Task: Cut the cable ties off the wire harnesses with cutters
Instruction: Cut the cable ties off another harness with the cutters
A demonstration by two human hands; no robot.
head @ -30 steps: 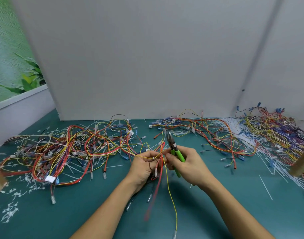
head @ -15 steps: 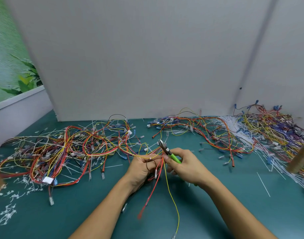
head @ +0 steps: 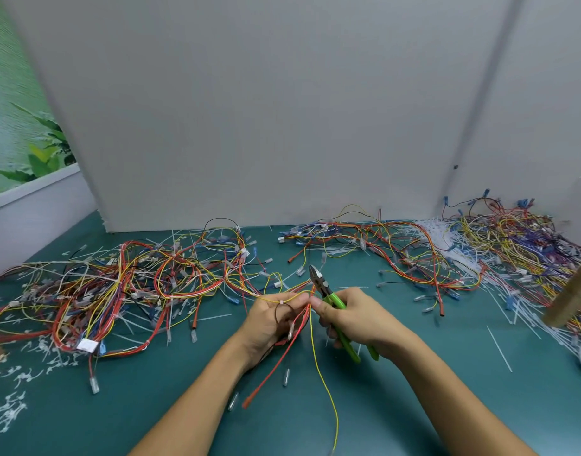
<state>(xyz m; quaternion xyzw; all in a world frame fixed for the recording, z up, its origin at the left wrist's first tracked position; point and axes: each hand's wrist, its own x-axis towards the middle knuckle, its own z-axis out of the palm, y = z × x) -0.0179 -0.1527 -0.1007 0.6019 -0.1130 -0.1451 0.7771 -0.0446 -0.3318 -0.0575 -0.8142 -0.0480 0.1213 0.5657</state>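
Teal worktop (head: 447, 373) carries tangled wire harnesses in red, yellow, blue and black. Both hands meet near its middle. The left hand (head: 274, 320) has its fingers curled round a small held harness (head: 310, 337), whose red and yellow strands hang toward six o'clock and trail onto the worktop. A small white cable tie (head: 281, 302) sits on a yellow strand just at the left thumb. The right hand (head: 355, 320) grips the green handles of the cutters (head: 332, 297), and its thumb and forefinger also touch the wires beside the left fingertips. The steel jaws point toward eleven o'clock, above the fingers and clear of the tie; whether they are parted I cannot tell. At nine o'clock from the hands lies a large harness pile (head: 118, 291), with white cut tie scraps (head: 12, 409) at about eight o'clock. Another heap (head: 381, 248) lies at one o'clock, and a third tangle (head: 519, 245) at two o'clock among loose white ties (head: 447, 245). A grey panel (head: 249, 110) stands behind, at twelve o'clock.
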